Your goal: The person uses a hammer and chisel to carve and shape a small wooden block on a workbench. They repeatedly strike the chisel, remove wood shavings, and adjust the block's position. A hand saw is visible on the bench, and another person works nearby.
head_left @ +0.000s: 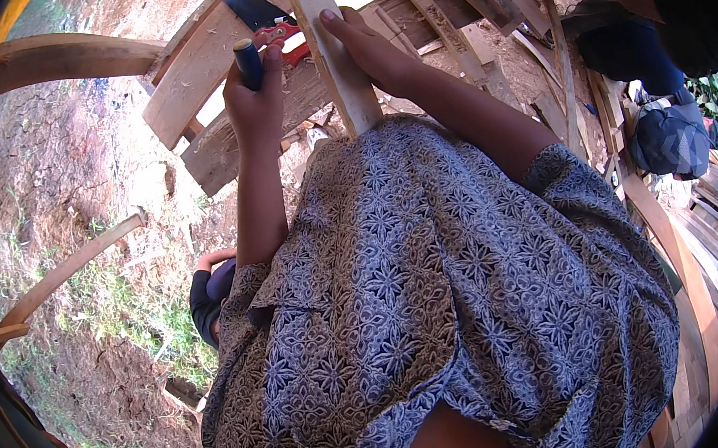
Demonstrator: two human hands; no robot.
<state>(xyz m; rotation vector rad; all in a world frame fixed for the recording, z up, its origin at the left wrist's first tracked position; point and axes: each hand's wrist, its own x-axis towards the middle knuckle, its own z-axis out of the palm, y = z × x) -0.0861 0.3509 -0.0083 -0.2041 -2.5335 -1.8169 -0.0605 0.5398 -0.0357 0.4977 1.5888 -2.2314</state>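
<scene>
My left hand is closed around a short dark blue handle with a tan end; the tool's other end is hidden. Just beyond the fingers is a hand saw with a red handle and a dark blade; whether the hand also touches it I cannot tell. A long pale wooden plank runs away from my waist, its near end against my patterned shirt. Wrapped over the plank's right edge is my right hand, with the thumb on its upper face.
Boards and a narrow batten lie beyond my hands, with wood shavings around. At the upper right, a person in dark clothes is close by, near a dark bag. Another person is at the left. Curved timbers rise nearby.
</scene>
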